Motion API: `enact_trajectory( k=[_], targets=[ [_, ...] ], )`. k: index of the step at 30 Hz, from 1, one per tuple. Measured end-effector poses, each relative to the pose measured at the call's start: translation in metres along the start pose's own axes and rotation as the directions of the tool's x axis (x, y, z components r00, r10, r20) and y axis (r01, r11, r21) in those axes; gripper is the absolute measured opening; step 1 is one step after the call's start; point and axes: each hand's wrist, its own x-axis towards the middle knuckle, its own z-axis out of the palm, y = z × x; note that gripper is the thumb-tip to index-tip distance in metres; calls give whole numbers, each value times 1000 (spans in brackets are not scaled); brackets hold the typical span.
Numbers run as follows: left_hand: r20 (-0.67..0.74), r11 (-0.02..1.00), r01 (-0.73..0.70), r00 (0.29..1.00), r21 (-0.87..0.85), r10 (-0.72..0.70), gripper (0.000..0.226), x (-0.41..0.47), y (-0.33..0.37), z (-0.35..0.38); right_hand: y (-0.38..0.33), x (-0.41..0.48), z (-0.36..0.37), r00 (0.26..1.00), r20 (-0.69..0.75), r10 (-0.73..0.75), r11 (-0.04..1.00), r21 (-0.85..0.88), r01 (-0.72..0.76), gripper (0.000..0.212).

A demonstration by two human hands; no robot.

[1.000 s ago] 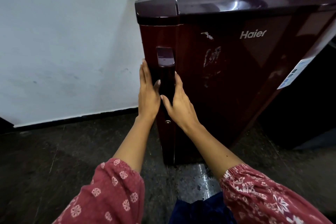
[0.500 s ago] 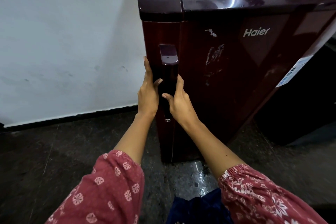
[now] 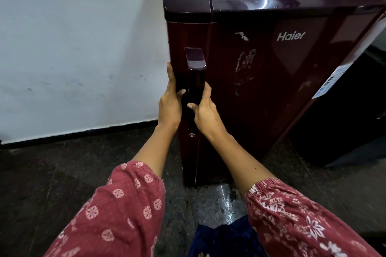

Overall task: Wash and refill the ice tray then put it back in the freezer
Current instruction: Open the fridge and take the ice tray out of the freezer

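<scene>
Wall (image 3: 73,48): white, scuffed, upper left of the frame.
Floor (image 3: 52,173): dark speckled stone, across the lower half.
Fridge (image 3: 271,100): maroon, Haier badge, door closed, centre to right.
Sleeves (image 3: 117,210): red floral, bottom of the frame, both my arms stretched forward.
Handle (image 3: 195,81): upright bar by the door's left edge, between my two hands.
Right hand (image 3: 206,112): fingers (image 3: 207,92) wrapped round the handle from the right, thumb across its front.
Left hand (image 3: 170,104): fingers (image 3: 170,77) straight, flat along the door's edge, thumb touching the handle's left side.
</scene>
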Motion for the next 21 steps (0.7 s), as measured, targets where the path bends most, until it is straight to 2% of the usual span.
enact_trajectory(
  k=[4,9,13,18,21],
  targets=[
    [23,998,-7,1000,56,6,72,-8,2,-5,2,-8,-4,999,35,1,1000,-1,-1,73],
    [2,995,-21,1000,102,21,71,-43,5,-5,9,-41,-15,998,65,27,995,89,-32,74],
    [-6,989,-88,996,119,90,71,-75,11,-5,5,-73,-28,998,63,31,994,106,-37,72],
    [-8,982,-190,982,18,190,77,-114,24,0,7,-119,-48,998,42,39,996,80,-42,74],
    [-13,982,-185,983,-48,185,77,-141,34,6,9,-148,-57,998,3,64,995,82,-64,73]
  ],
)
